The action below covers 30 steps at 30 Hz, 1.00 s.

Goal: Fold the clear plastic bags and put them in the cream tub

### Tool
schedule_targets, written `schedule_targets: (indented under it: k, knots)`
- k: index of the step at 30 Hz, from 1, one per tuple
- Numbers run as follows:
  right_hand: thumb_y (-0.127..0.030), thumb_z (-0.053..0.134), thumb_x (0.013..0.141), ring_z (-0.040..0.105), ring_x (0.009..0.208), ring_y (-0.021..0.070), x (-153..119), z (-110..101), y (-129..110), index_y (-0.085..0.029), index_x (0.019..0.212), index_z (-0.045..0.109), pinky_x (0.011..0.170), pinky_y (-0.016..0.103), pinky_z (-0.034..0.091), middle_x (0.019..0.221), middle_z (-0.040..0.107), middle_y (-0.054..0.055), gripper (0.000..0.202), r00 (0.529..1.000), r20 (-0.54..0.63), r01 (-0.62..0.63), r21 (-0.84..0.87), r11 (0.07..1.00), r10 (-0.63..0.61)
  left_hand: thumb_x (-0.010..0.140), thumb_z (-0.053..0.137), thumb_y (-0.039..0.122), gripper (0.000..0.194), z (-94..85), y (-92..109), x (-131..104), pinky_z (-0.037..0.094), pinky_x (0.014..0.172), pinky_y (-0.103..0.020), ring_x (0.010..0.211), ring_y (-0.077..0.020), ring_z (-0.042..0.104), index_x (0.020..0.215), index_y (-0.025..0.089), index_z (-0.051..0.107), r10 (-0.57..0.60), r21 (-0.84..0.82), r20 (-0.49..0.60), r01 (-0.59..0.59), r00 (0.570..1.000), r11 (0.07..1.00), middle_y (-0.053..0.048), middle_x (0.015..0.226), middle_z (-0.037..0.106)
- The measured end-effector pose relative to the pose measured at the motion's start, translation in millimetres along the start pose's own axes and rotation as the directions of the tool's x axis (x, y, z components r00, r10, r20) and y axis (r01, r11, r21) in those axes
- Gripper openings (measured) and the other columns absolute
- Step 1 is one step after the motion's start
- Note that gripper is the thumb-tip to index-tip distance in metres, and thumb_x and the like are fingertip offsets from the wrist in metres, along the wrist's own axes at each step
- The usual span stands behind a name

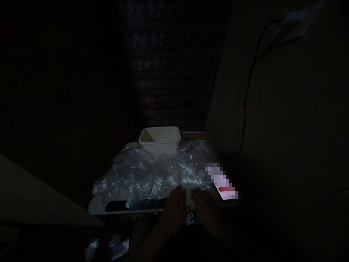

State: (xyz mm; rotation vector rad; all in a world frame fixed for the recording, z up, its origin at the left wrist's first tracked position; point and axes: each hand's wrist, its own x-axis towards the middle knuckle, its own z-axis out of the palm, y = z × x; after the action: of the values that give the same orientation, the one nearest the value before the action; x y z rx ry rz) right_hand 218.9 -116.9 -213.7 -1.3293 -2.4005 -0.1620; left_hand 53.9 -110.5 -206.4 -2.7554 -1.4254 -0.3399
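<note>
Much clear plastic (147, 178); crumpled, glossy, silvery; spread over table (97, 206)

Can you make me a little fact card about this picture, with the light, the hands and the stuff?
Light: very dark; the phone-like screen glows brightest
Table: pale top with rounded corners
Left hand: at the table's near edge, fingers pointing forward
Right hand: close beside the left; too dark to tell if either grips anything
Plastic: crinkly, clear heap in front of the hands
Tub: cream-coloured, at the far side
Wall: dark cord on the right
</note>
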Motion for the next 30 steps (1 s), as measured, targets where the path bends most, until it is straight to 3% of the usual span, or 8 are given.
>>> schedule_targets:
  k: [8,12,18,24,27,30]
  knots:
    - [-0.033,0.033,0.075,0.028,0.110,0.0228,-7,17,12,-0.012,0.115,0.032,0.088,0.043,0.025,0.119,0.036,0.012,0.045,0.996,0.066,-0.049,-0.130,0.990,0.058,0.078,0.027,0.034,0.049,4.4,0,-11,0.023,0.090,-0.040,0.114,-0.0239,0.015,0.120,0.011,0.020,0.008,0.052,0.018,-0.009,1.000,0.999,-0.014,0.125,0.022]
    - [-0.032,0.034,0.075,0.031,0.108,0.0228,-14,16,13,-0.013,0.112,0.037,0.085,0.040,0.031,0.118,0.038,0.011,0.043,0.993,0.036,-0.107,-0.129,0.986,0.112,0.079,0.023,0.036,0.049,3.1,-3,-6,0.024,0.089,-0.039,0.113,-0.0248,0.018,0.118,0.007,0.026,-0.081,0.062,-0.004,0.081,0.997,0.995,-0.017,0.123,0.026]
    - [-0.021,0.034,0.074,0.036,0.105,0.0217,-18,12,14,-0.018,0.108,0.042,0.082,0.040,0.035,0.113,0.043,0.008,0.035,0.982,-0.050,-0.184,-0.062,0.981,0.181,0.078,0.028,0.035,0.047,1.7,0,-4,0.026,0.089,-0.039,0.113,-0.0259,0.018,0.116,0.007,0.029,-0.086,0.072,-0.045,0.089,0.995,0.993,-0.017,0.122,0.028]
    - [-0.012,0.034,0.070,0.046,0.094,0.0180,15,-2,6,-0.015,0.097,0.051,0.081,0.033,0.036,0.099,0.053,0.009,0.032,0.970,0.023,-0.242,0.225,0.944,0.243,0.073,0.036,0.020,0.044,-1.3,10,-15,0.029,0.087,-0.038,0.112,-0.0276,0.021,0.115,0.006,0.032,-0.176,0.109,-0.047,0.180,0.983,0.978,-0.017,0.122,0.028]
    - [-0.015,0.036,0.069,0.050,0.086,0.0162,45,1,-3,-0.013,0.092,0.052,0.076,0.029,0.039,0.091,0.056,0.009,0.028,0.930,0.095,-0.360,0.427,0.830,0.354,0.073,0.036,0.021,0.042,-1.4,11,-16,0.030,0.086,-0.038,0.110,-0.0280,0.026,0.112,0.005,0.036,-0.180,0.111,0.006,0.179,0.984,0.978,-0.018,0.119,0.032]
    - [-0.019,0.039,0.068,0.054,0.071,0.0135,73,12,-9,-0.012,0.100,0.045,0.062,0.024,0.043,0.079,0.059,0.006,0.033,0.880,0.174,-0.455,0.581,0.675,0.442,0.072,0.036,0.022,0.043,-1.5,12,-15,0.031,0.085,-0.038,0.109,-0.0271,0.028,0.112,0.005,0.035,-0.164,0.105,0.029,0.160,0.986,0.982,-0.018,0.118,0.034]
